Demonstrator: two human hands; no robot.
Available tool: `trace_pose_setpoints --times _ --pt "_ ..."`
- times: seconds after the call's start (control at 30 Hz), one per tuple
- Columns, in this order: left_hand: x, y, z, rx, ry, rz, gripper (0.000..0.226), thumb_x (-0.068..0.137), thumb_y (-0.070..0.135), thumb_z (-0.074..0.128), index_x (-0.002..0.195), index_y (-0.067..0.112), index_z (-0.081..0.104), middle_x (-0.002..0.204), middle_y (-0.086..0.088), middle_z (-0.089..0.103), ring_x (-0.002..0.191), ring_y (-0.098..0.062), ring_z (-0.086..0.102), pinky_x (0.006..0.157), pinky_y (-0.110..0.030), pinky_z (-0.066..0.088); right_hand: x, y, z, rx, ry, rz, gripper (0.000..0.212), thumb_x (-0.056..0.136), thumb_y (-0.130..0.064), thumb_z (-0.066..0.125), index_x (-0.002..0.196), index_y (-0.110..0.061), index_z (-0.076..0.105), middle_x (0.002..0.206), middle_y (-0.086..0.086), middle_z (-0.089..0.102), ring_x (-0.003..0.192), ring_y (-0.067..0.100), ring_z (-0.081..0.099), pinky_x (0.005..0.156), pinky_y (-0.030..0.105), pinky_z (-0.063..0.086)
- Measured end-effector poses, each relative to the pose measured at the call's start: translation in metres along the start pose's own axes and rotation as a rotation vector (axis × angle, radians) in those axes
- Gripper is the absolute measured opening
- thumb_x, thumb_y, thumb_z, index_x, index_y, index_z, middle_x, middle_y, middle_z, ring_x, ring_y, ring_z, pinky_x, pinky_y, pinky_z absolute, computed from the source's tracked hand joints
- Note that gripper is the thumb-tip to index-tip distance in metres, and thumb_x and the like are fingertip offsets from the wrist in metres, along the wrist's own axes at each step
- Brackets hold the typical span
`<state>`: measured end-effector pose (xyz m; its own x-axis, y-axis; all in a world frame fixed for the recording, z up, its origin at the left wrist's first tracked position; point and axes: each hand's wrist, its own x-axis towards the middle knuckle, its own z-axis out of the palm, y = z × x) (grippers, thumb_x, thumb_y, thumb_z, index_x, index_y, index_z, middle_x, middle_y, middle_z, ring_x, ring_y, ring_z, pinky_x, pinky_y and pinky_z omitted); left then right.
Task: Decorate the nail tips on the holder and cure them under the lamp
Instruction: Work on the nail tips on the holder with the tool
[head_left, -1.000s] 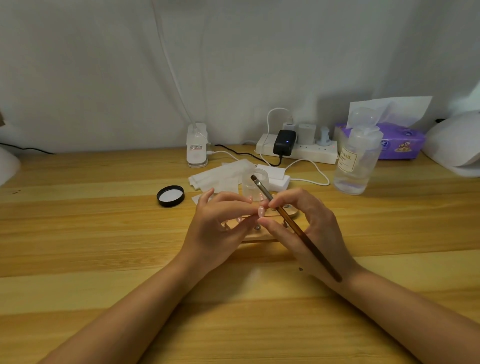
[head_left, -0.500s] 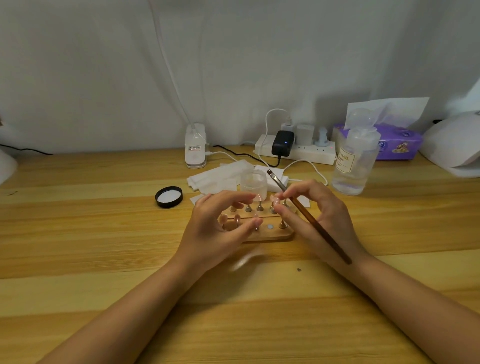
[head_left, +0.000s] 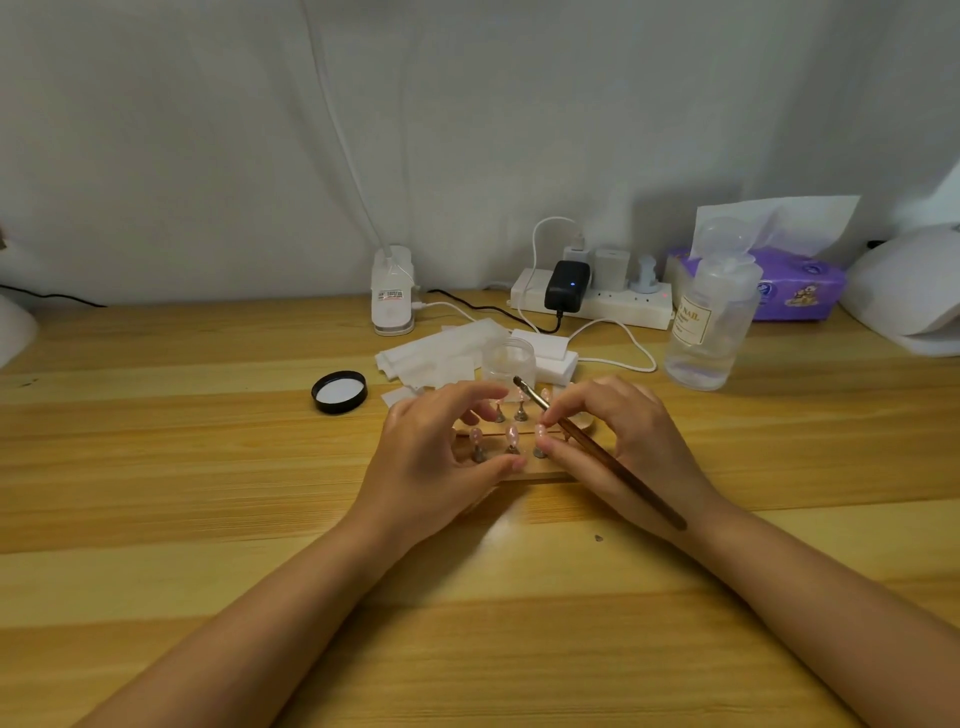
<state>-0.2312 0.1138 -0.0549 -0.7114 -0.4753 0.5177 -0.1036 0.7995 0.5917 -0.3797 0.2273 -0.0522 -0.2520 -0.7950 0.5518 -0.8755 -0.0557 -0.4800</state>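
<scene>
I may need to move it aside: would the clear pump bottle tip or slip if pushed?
The pump bottle looks tall for its base with liquid only low down, so probably stable against a low push. Its smooth clear wall may be slippery.

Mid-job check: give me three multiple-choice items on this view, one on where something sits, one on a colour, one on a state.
1. Where is the black lid?
A. left of the wooden holder
B. on the tissue pack
C. in the right hand

2. What colour is the tissue pack?
A. green
B. purple
C. red

3. What is in the grip of the right hand?
A. nothing
B. the clear bottle
C. the brush

Answers: 1 A, the lid lies on the table left of the holder. 2 B, its wrapper is purple. 3 C, the fingers pinch the brush handle.
</scene>
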Motion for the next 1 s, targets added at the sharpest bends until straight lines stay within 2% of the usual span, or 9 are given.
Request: trace_pose_setpoints --times 0.17,0.27,0.4,0.53,0.6,0.63,0.7,0.77,1.0 --pt "-0.001 -0.002 0.001 0.017 -0.010 -0.005 0.051 0.067 0.031 0.079 0.112 0.030 0.055 0.092 0.022 0.056 0.089 -0.006 0.057 0.087 -0.049 0.043 0.000 0.000 -0.002 0.015 -0.002 0.023 0.020 0.076 -0.026 0.074 0.092 -0.020 0.065 0.094 -0.004 0.064 0.094 0.014 0.056 0.087 0.029 0.036" --pt "-0.001 -0.001 0.000 0.019 -0.020 -0.020 0.050 0.068 0.031 0.078 0.113 0.029 0.056 0.093 0.023 0.055 0.091 -0.006 0.056 0.089 -0.049 0.042 0.001 0.002 -0.010 0.094 0.055 0.045 0.023 0.074 -0.027 0.074 0.092 -0.020 0.063 0.095 -0.009 0.064 0.095 0.008 0.057 0.091 0.036 0.040" --pt "-0.001 -0.001 0.000 0.020 -0.038 -0.030 0.049 0.069 0.031 0.077 0.112 0.032 0.053 0.092 0.024 0.053 0.091 -0.006 0.055 0.088 -0.049 0.044 0.001 0.007 -0.016 0.158 0.075 0.092 0.013 0.084 -0.030 0.063 0.093 -0.021 0.060 0.095 -0.011 0.066 0.097 0.001 0.057 0.094 0.044 0.042" --pt "-0.001 0.000 0.000 0.008 -0.039 -0.052 0.048 0.069 0.032 0.076 0.110 0.036 0.051 0.091 0.024 0.054 0.090 -0.002 0.055 0.089 -0.049 0.042 0.001 0.004 -0.016 0.270 0.047 0.127 0.020 0.088 -0.046 0.040 0.091 -0.031 0.052 0.090 -0.009 0.069 0.084 0.001 0.064 0.080 0.032 0.050" --pt "-0.002 -0.001 0.001 -0.009 -0.038 -0.066 0.047 0.069 0.032 0.077 0.109 0.035 0.053 0.089 0.021 0.058 0.088 -0.003 0.056 0.088 -0.050 0.042 0.000 0.003 -0.016 0.262 0.025 0.106 0.032 0.088 -0.057 0.037 0.091 -0.031 0.055 0.088 -0.006 0.069 0.082 0.007 0.064 0.076 0.033 0.051" --pt "-0.002 -0.002 0.001 -0.016 -0.039 -0.069 0.047 0.069 0.032 0.077 0.109 0.034 0.053 0.089 0.020 0.059 0.088 -0.004 0.057 0.087 -0.051 0.043 0.000 0.004 -0.016 0.231 0.010 0.096 0.033 0.088 -0.056 0.042 0.090 -0.028 0.058 0.088 -0.005 0.068 0.084 0.011 0.064 0.077 0.036 0.050" --pt "-0.002 -0.002 0.001 -0.020 -0.037 -0.070 0.048 0.069 0.032 0.078 0.109 0.034 0.053 0.088 0.019 0.059 0.089 -0.006 0.058 0.086 -0.051 0.044 0.000 0.006 -0.015 0.142 -0.008 0.056 0.020 0.083 -0.038 0.062 0.090 -0.020 0.063 0.089 -0.004 0.067 0.088 0.013 0.062 0.082 0.042 0.048" --pt "-0.002 -0.002 0.001 -0.020 -0.034 -0.072 0.048 0.069 0.032 0.078 0.109 0.035 0.052 0.087 0.019 0.059 0.089 -0.007 0.059 0.087 -0.051 0.044 0.000 0.008 -0.013 0.074 -0.021 0.015 0.018 0.077 -0.021 0.074 0.091 -0.017 0.063 0.091 -0.005 0.066 0.089 0.011 0.061 0.084 0.044 0.047" --pt "-0.001 -0.001 0.001 -0.025 -0.043 -0.081 0.048 0.069 0.032 0.077 0.109 0.037 0.051 0.086 0.017 0.061 0.089 -0.008 0.059 0.088 -0.051 0.043 0.000 0.008 -0.013 0.070 -0.083 0.007 0.021 0.076 -0.012 0.073 0.091 -0.019 0.061 0.090 -0.006 0.063 0.090 0.014 0.060 0.085 0.041 0.045"
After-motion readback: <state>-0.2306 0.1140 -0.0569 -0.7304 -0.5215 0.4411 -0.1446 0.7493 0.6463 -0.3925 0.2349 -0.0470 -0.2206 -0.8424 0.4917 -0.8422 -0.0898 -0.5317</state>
